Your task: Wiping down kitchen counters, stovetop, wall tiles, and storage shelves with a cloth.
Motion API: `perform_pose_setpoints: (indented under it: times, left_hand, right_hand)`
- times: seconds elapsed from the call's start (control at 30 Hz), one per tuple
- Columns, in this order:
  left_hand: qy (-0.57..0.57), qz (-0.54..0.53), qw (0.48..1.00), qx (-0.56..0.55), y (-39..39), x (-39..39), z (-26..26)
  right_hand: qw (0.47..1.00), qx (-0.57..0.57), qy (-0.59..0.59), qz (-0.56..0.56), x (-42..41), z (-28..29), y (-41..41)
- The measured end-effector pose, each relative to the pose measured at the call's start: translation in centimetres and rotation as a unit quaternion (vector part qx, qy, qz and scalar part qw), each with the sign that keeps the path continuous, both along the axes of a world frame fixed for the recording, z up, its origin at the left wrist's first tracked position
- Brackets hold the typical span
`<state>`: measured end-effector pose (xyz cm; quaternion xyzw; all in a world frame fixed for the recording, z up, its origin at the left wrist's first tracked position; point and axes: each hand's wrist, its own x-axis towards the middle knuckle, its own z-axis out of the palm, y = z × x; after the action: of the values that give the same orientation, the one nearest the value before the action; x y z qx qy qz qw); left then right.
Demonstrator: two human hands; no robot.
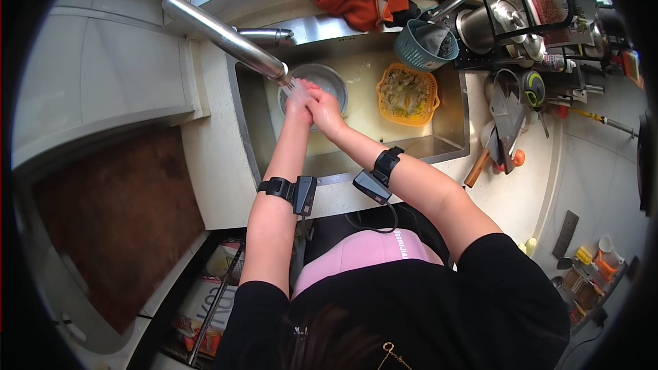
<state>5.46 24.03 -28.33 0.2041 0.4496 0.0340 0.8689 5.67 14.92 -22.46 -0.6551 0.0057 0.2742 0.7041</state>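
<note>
Water runs from the metal faucet (231, 41) onto my two wet hands, which touch each other above the left part of the sink. My left hand (298, 100) is right under the stream, partly covered by water and by the other hand. My right hand (325, 108) lies against it from the right, fingers over the left palm or wrist; I see no object in either. Below them a round metal basin (336, 82) sits in the stainless steel sink (360, 145). Right of it in the sink stands an orange plastic basket (436, 100) holding wet food scraps.
A teal basket (416, 56) hangs at the sink's back right corner. An orange cloth (354, 2) lies behind the sink. On the right counter are a cleaver (506, 113) with other blades, tomatoes (519, 157) and a black rack (483, 10) with metal pots.
</note>
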Motion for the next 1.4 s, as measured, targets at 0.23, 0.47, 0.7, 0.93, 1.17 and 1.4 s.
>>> perform_pose_setpoints:
  times: [0.23,0.47,0.7,0.93,1.17,1.4]
  left_hand:
    - [-0.053,-0.003,0.991,-0.127,-3.7,-1.1,5.7]
    - [0.01,-0.016,0.997,-0.071,0.1,-1.2,9.9]
    - [0.059,0.023,0.997,-0.043,2.7,-2.7,11.0]
    - [0.06,-0.025,0.995,-0.079,0.1,-3.5,11.1]
    - [0.017,-0.034,0.993,-0.112,-0.9,-3.5,10.7]
    - [-0.25,-0.036,0.962,-0.105,-1.3,-2.5,12.3]
  right_hand:
    - [0.958,-0.185,-0.084,0.203,4.2,-4.3,-2.2]
    - [0.965,-0.188,0.017,0.185,8.1,-5.1,-8.0]
    - [0.905,-0.261,-0.335,-0.036,16.3,6.9,-8.4]
    - [0.759,-0.472,-0.422,-0.153,22.8,6.6,-5.4]
    - [0.77,-0.354,-0.531,0.005,13.2,7.6,-2.9]
    - [0.82,-0.283,-0.488,0.099,-0.5,9.6,-4.7]
